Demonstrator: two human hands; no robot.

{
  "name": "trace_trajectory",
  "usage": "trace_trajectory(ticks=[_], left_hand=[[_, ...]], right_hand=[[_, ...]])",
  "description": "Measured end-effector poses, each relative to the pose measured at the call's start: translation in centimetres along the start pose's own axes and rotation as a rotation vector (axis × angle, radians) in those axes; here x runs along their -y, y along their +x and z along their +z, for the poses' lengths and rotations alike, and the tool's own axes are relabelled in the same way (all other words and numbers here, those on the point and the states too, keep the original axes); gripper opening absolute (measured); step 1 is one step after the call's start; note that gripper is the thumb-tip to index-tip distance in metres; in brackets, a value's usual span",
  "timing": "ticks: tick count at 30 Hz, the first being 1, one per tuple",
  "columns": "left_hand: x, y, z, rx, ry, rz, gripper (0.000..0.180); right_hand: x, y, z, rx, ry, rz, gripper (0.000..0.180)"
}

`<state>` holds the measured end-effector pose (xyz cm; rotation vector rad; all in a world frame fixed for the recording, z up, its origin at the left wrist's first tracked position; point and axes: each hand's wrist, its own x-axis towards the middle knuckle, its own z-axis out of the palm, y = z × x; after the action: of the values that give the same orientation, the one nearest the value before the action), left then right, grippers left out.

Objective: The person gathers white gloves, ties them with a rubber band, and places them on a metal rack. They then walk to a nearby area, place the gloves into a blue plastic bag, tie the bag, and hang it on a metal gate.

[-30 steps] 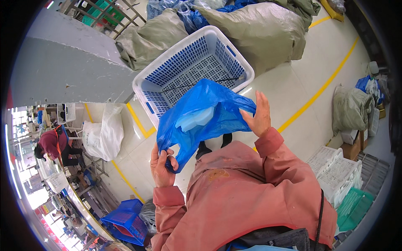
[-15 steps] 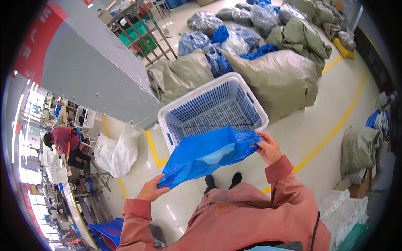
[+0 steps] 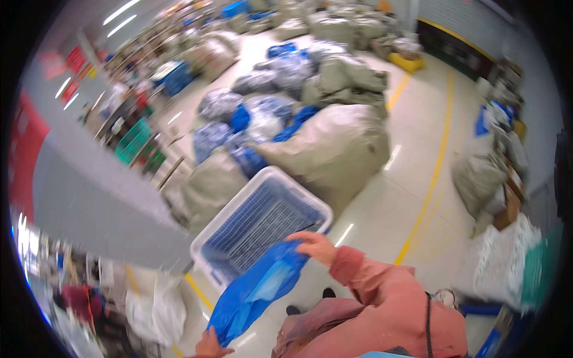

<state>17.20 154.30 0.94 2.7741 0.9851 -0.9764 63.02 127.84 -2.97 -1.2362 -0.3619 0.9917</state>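
Note:
Stretched between my two hands is a blue plastic bag (image 3: 253, 292), with a paler blue patch showing at its middle. My right hand (image 3: 315, 246) grips its upper right corner beside the basket's rim. Low in the picture, my left hand (image 3: 210, 345) pinches the lower left end; part of that hand blurs. Just beyond the bag stands a white plastic basket (image 3: 325, 210) with slatted walls. Its bottom shows no contents except a thin dark strip near the right end, and the bag covers its near side.
Large olive sacks (image 3: 343, 158) and grey and blue plastic bags (image 3: 262, 122) are heaped behind the basket. A grey pillar (image 3: 101, 197) rises at left, near a white sack (image 3: 156, 307) and a person in dark red (image 3: 80, 301). More sacks (image 3: 477, 179) line the right wall.
My view has swung to the right and up, so the basket and bag sit lower and further left. Both hands still hold the bag, which now slants more steeply.

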Motion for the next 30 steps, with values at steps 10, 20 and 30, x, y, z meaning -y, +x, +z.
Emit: trace_trajectory(ticks=[10,20,30], left_hand=[[3.1,7.0,-0.5,-0.048,-0.400,-0.009,0.109],[-2.4,5.2,-4.9,0.335,-0.594,0.108,0.098],[-1.9,6.0,-0.2,0.483,-0.937,-0.138,0.060]], right_hand=[[2.4,-1.7,-1.8,0.227,0.287,-0.069,0.038],[3.1,-1.6,-3.3,0.016,0.236,-0.158,0.030],[1.9,-2.0,-2.0,0.161,0.049,-0.145,0.028]])
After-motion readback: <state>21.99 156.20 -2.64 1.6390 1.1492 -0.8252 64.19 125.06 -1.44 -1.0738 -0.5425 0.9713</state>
